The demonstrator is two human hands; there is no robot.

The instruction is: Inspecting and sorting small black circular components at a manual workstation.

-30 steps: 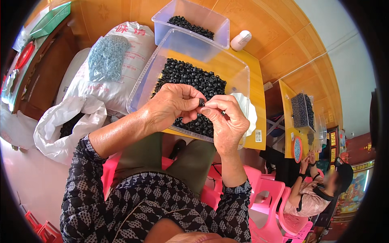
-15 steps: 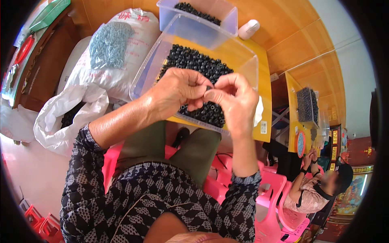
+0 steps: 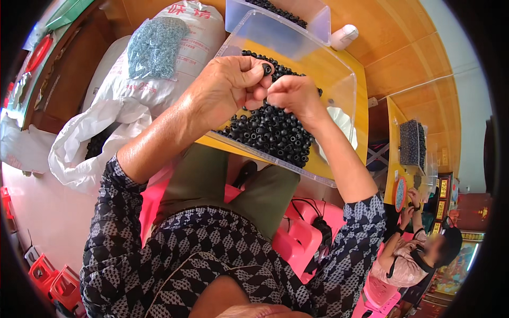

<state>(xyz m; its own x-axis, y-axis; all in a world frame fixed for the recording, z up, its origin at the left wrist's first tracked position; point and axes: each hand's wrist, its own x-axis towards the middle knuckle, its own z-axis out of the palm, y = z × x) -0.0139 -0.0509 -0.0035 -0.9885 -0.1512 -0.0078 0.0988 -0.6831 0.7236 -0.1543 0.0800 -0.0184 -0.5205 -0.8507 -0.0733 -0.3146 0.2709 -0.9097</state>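
Note:
My left hand pinches a small black round piece with a hole between thumb and forefinger. Just right of it, my right hand is closed, its fingertips drawn together; whether anything is in them is hidden. Both hands are over a clear plastic bin. In the bin lies a heap of similar black pieces, partly covered by my hands. A small grey disc-like thing lies apart from the heap, toward the bin's right side.
The bin stands on a yellow table. Behind it are a second bin of black pieces and a white bottle. White sacks stand at left, one under a bag of bluish pieces. Another person sits at right.
My hands have come apart from a shared pinch on the black piece, which stays in my left hand. Both have shifted up in the picture, and the whole view has swung slightly.

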